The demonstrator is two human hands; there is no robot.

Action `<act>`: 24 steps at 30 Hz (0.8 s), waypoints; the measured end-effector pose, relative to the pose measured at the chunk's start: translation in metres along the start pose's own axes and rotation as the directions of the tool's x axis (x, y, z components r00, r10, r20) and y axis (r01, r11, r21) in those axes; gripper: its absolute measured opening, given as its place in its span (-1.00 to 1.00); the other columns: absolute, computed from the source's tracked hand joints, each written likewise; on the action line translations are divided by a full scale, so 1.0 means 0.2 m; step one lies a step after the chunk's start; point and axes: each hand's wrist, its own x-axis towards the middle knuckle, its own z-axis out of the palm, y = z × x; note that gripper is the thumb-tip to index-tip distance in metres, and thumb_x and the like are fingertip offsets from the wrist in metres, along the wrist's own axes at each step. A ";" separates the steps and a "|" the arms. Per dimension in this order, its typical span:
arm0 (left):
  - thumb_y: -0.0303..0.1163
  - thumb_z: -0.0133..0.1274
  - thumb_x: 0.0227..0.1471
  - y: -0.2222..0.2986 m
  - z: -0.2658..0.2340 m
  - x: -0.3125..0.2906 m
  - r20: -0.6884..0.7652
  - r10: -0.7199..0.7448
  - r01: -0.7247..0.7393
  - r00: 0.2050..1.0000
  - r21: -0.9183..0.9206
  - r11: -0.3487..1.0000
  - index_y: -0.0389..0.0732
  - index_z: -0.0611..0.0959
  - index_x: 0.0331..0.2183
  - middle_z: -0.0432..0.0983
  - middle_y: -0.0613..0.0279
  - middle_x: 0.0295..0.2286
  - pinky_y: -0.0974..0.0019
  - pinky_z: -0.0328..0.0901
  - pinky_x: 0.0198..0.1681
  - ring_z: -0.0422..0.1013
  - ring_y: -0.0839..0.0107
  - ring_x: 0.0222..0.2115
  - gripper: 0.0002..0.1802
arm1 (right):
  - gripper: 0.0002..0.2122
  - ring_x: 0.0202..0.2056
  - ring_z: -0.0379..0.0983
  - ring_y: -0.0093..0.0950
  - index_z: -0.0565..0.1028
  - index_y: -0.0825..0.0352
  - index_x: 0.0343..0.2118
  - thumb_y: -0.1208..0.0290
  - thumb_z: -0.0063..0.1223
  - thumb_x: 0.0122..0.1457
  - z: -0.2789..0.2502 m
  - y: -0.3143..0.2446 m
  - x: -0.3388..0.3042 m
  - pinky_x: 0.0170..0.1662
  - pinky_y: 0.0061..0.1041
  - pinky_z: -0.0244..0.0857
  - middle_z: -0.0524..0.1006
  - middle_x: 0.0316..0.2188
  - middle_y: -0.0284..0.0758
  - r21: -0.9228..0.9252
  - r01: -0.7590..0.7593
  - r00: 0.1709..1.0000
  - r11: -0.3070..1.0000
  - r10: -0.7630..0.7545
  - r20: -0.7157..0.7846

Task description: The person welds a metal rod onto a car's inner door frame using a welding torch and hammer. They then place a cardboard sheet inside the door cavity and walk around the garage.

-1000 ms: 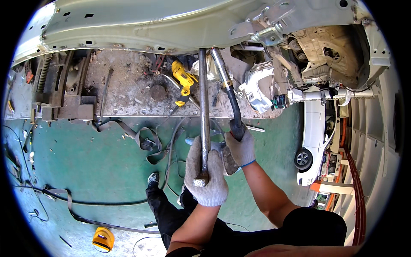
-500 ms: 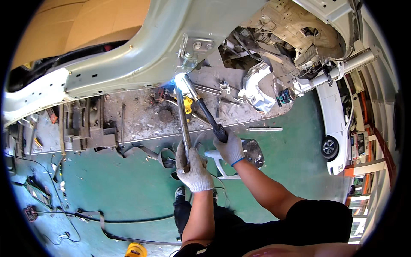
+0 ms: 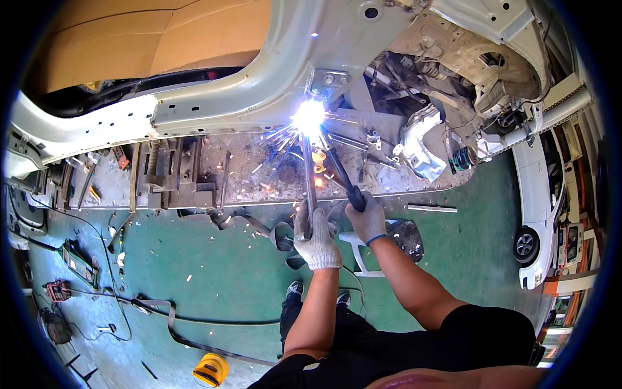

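Note:
My left hand (image 3: 317, 241), in a white knit glove, is closed round a long metal bar (image 3: 310, 178). The bar's far end reaches up to the pale car body shell (image 3: 227, 97). My right hand (image 3: 367, 220), gloved too, grips a welding torch (image 3: 339, 167) by its black handle. Where torch and bar meet, just below a bolted bracket (image 3: 328, 80), a white-blue welding arc (image 3: 309, 117) blazes. Sparks spray from it, and its glare hides both tips and the metal under them.
Below the shell lies a cluttered metal platform (image 3: 249, 188) with loose tools and clamp blocks (image 3: 172, 170). A stool (image 3: 407, 238) stands near my right forearm. Cables and a hose (image 3: 227, 321) cross the green floor, beside a yellow object (image 3: 211, 370). A white car (image 3: 531, 201) stands at right.
The small bluish glow at the torch tip has flared into a bright arc with flying sparks. My view has shifted, so the scene sits farther right. Both hands keep their holds.

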 end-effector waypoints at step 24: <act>-0.53 0.08 0.26 -0.02 0.03 -0.01 -0.026 0.014 -0.015 1.000 -0.031 0.999 -0.40 0.50 0.15 0.43 0.32 -0.50 0.45 0.16 -0.62 0.18 0.66 -0.69 -0.56 | -0.64 -0.22 0.61 -0.01 0.57 0.33 -0.15 0.21 0.26 0.05 -0.02 -0.03 0.01 -0.15 -0.15 0.47 0.65 -0.30 -0.01 -0.060 -0.074 0.997 0.995 0.075 0.027</act>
